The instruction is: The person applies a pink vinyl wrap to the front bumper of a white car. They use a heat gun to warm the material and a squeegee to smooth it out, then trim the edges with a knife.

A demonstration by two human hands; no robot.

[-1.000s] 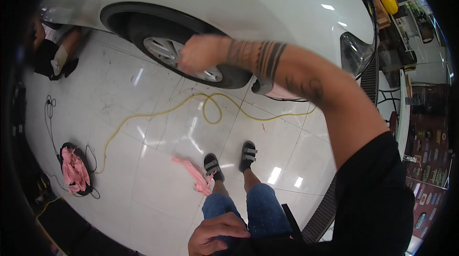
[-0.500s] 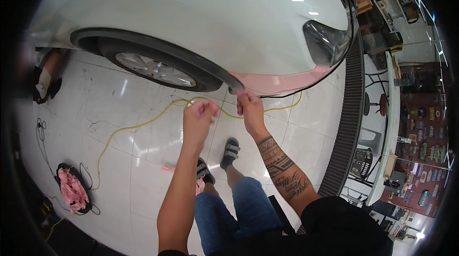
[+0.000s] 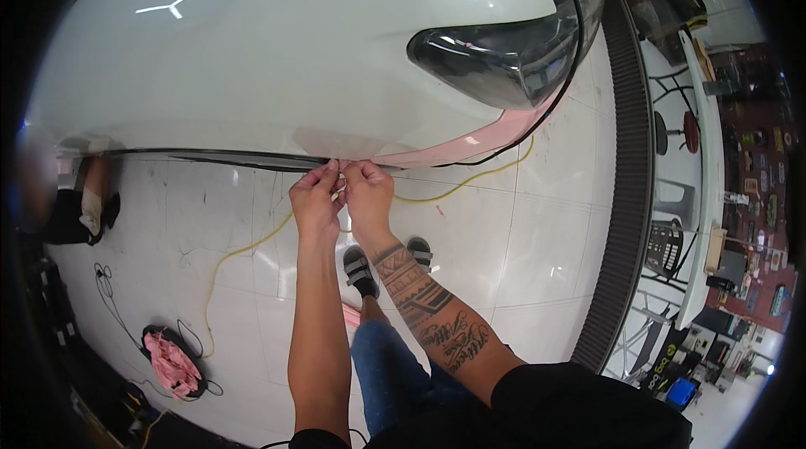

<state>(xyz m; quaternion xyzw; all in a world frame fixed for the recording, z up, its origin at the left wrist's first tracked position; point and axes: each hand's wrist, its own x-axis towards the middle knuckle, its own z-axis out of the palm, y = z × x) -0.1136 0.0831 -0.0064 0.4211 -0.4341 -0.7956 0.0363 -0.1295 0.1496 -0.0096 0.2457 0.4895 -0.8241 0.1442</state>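
Observation:
A pale car body panel [image 3: 252, 88] fills the upper view, with a dark trim strip [image 3: 193, 154] along its lower edge. A pink covering [image 3: 462, 142] runs along the bumper's lower part below the dark headlight [image 3: 483, 59]. At the place where trim and pink meet, my left hand [image 3: 315, 204] is closed, thumb and fingers pinched together. Right beside it my right hand [image 3: 369, 195] is closed too, fingertips against the same edge. Whatever lies between the fingertips is too small or hidden to name.
A yellow cable [image 3: 243, 254] crosses the tiled floor under the car. At the lower left stands a dark container with crumpled pink material [image 3: 174, 365]. Another person [image 3: 84, 206] is low at the far left. A dark ribbed strip [image 3: 621, 164] and a white table [image 3: 705, 197] are at the right.
My view has shifted closer to the car, and the wheel is no longer visible. Both hands, apart before, have come together at the panel's lower edge.

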